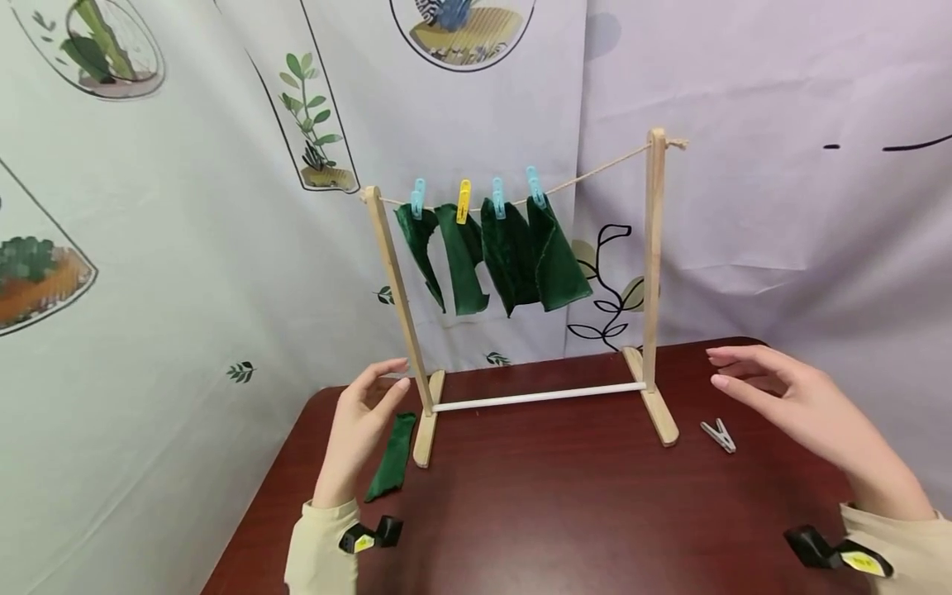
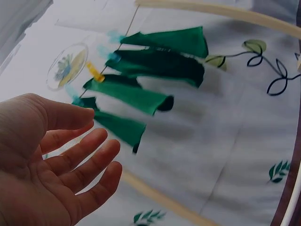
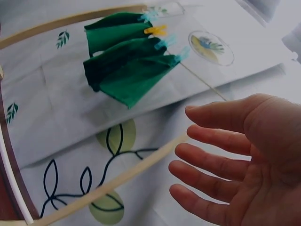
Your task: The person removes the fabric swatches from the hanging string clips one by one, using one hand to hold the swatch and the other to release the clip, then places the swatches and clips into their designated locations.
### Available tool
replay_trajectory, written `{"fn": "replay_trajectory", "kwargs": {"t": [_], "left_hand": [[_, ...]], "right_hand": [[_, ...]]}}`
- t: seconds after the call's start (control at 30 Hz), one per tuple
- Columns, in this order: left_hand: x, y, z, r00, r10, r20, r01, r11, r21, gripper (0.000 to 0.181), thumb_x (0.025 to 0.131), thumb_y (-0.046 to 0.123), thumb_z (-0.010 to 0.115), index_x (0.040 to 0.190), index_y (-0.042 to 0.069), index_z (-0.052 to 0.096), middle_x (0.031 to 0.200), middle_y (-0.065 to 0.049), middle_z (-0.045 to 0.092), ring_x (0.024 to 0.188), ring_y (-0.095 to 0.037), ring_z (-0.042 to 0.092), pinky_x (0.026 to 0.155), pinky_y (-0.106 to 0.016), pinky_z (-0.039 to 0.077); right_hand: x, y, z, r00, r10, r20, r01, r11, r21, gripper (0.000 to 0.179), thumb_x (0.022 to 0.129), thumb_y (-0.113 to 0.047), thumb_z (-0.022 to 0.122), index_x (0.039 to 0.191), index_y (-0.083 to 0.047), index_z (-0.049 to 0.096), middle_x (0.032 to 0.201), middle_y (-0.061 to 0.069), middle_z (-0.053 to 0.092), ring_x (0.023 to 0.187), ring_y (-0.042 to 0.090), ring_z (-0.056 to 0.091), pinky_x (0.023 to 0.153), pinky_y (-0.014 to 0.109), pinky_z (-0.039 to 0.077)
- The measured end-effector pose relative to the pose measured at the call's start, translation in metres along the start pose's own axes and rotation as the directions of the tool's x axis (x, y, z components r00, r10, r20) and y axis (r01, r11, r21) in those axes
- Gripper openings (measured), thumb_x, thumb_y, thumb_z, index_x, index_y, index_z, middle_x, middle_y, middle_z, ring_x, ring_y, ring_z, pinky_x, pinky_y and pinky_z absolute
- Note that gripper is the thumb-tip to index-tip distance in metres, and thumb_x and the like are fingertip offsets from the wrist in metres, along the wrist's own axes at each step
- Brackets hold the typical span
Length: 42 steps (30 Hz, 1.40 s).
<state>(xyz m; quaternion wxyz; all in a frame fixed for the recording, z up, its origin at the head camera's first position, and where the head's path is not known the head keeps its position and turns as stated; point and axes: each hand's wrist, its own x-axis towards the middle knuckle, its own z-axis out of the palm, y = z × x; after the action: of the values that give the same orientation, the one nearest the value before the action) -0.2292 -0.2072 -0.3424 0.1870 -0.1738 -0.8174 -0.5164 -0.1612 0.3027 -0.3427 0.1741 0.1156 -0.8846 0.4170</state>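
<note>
My left hand [image 1: 364, 421] hovers beside the left post of a small wooden drying rack [image 1: 654, 248], fingers loosely bent and holding nothing. To the right of the rack, my right hand [image 1: 796, 405] is in the air with relaxed fingers, also holding nothing. Several dark green cloth pieces [image 1: 558, 256] hang from the rack's string [image 1: 602, 168]. Blue clothespins [image 1: 498, 198] and one yellow clothespin [image 1: 464, 202] fasten them there. Another green cloth strip [image 1: 394, 459] lies on the table near my left hand. A grey clothespin [image 1: 719, 435] lies below my right hand.
The rack stands on the dark red-brown table [image 1: 550, 504], its feet joined by a white rod [image 1: 539, 397]. Behind it hangs a pale curtain [image 1: 744, 207] with plant drawings. Each sleeve carries a black wrist device [image 1: 372, 535].
</note>
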Motion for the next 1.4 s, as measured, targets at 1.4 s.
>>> {"fn": "replay_trajectory", "kwargs": {"t": [1.4], "left_hand": [[0.115,0.077,0.098,0.969,0.137,0.207,-0.102,0.98,-0.17,0.045,0.101,0.023,0.064,0.142,0.007,0.054,0.14,-0.004,0.057,0.125,-0.018,0.057,0.1,-0.042,0.049]], "right_hand": [[0.143,-0.144,-0.046,0.966,-0.196,-0.171,0.197,0.98,-0.009,0.042,0.096,-0.036,0.07,0.136,-0.023,0.065,0.138,-0.001,0.062,0.104,0.0,0.065,0.083,0.014,0.046]]}}
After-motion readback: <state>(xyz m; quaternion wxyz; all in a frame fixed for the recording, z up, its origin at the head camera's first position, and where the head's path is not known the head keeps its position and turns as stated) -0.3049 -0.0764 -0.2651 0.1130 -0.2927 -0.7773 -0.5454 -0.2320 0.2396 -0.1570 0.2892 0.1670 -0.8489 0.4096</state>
